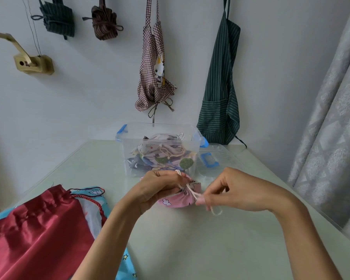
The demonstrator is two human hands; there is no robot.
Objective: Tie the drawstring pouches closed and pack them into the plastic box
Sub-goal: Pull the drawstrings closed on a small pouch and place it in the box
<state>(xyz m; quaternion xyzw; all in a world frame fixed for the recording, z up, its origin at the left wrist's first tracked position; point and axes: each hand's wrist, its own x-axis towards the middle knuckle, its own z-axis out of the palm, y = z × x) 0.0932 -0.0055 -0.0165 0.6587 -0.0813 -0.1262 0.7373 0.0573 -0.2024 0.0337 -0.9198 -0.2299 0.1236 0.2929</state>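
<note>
A: What lay on the table point(190, 249), biggest first?

B: A dark red satin pouch point(34, 233) sprawled over the near left corner, on top of a blue printed pouch point(95, 199). At the far edge stood the clear plastic box point(160, 136), lid off, with several tied pouches point(166, 158) heaped inside. Its lid point(216, 156) lay flat just beside it, on the right.

A: And the one in hand?

B: A small pink pouch point(176, 200) sat mid-table, just in front of the box, mouth gathered. The left hand point(160, 188) gripped its bunched neck, fingers curled round it. The right hand point(230, 190) pinched the pale drawstring point(192, 191) between thumb and fingertips, drawn taut, with a loose loop trailing below
</note>
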